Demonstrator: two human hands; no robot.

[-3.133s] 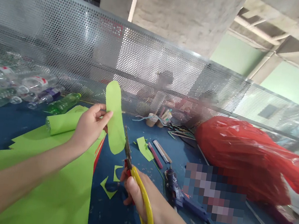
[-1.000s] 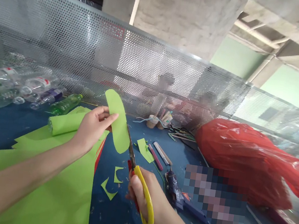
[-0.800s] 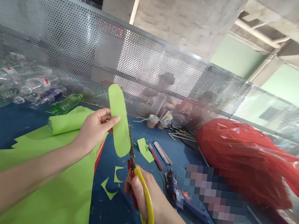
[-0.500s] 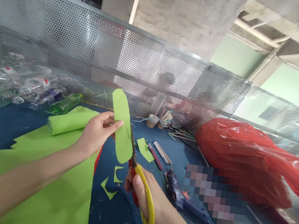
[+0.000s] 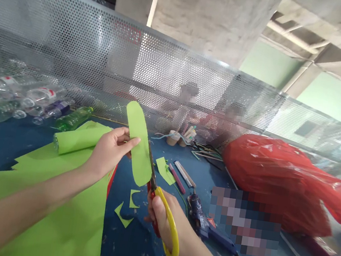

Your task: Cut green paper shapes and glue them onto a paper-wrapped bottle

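My left hand (image 5: 113,147) pinches a long, rounded strip of green paper (image 5: 141,158) by its left edge, thumb on top. My right hand (image 5: 165,217) grips scissors with yellow and red handles (image 5: 175,235), their blades pointing up along the strip's right edge. Whether the blades touch the paper I cannot tell. Below the strip, two curved green paper scraps (image 5: 123,215) lie on the blue table (image 5: 129,254). Large green sheets (image 5: 63,219) spread under my left forearm, with a green paper roll (image 5: 81,138) behind them.
Several plastic bottles (image 5: 42,98) lie at the back left. On the right are a blue glue gun (image 5: 199,215) with a cord, a pink marker (image 5: 177,178) and a big red plastic bag (image 5: 265,176). A perforated metal screen (image 5: 110,59) runs behind, with people beyond it.
The scissors' handles have shifted slightly right, in my right hand. The strip in my left hand has hardly moved.
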